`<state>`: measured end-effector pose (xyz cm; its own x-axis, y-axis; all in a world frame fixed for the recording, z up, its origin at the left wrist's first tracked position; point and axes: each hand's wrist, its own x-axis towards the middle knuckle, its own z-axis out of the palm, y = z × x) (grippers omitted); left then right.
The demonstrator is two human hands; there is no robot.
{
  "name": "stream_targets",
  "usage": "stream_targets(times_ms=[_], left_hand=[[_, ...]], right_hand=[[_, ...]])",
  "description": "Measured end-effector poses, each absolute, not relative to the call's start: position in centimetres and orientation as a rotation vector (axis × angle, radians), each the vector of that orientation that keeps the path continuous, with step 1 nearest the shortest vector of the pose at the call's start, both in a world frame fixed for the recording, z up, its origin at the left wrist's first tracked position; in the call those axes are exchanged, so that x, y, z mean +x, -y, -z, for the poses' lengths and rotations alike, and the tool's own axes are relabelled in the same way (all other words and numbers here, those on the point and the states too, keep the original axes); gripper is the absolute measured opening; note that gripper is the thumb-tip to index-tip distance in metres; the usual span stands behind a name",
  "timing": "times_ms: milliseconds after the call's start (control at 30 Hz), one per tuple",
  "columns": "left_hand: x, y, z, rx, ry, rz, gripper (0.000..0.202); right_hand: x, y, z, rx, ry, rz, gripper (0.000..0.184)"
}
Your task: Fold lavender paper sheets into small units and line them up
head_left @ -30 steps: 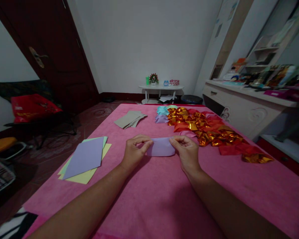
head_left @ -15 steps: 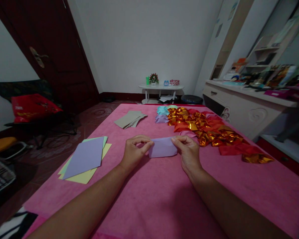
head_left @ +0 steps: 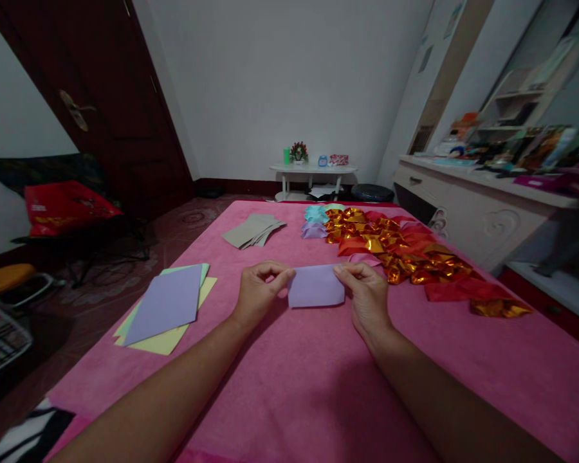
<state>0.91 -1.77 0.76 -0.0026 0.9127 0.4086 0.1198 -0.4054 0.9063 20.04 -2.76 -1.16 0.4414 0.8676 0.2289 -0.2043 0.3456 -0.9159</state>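
Between my hands a folded piece of lavender paper [head_left: 316, 286] is held just over the pink cloth, with a crease running along its lower part. My left hand [head_left: 263, 289] pinches its upper left corner between thumb and fingers. On the other side, my right hand [head_left: 367, 289] grips the upper right corner the same way. Nearest to my left forearm lies a stack of coloured sheets, a lavender sheet [head_left: 166, 303] on top of green and yellow paper [head_left: 161, 341]. Beyond my right hand are rows of folded gold foil pieces [head_left: 400, 251] and red pieces [head_left: 446, 290].
The pink cloth [head_left: 280, 392] covers the work surface. Grey-brown sheets [head_left: 253, 230] lie fanned out at the back left. Folded blue pieces [head_left: 314, 213] and a lavender one [head_left: 313, 230] sit at the back. A cabinet [head_left: 482, 199] stands on the right, a chair with a red bag [head_left: 70, 207] on the left.
The lavender paper has tipped slightly, so its lower crease shows more clearly. Both hands keep their hold at the corners, the left one shifted very slightly left.
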Motion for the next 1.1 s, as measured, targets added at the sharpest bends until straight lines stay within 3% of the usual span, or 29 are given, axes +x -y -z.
stream_targets(times_ms=[433,600,733,933,1100], left_hand=[[1.2,1.7,-0.9,1.48,-0.994,-1.501,0.022],[1.0,1.3,-1.0,1.317,-0.922,-1.281,0.023],[0.4,0.9,-0.5,1.473,-1.001,-1.024,0.01],[0.3,1.5,-0.2,2.339,-1.182,-0.668,0.048],[0.9,2.5,-1.3,2.653,-1.342,-0.329,0.053]], right_hand=[[19.9,2.9,1.3,-1.042,0.846,-0.789,0.018],[20.1,3.0,1.4,-1.227,0.898,-0.772,0.019],[20.4,2.5,1.8,-1.447,1.104,-0.655,0.019],[20.2,2.0,1.8,-1.583,1.358,-0.507,0.012],[19.9,2.1,1.6,-1.647,1.455,-0.441,0.01]])
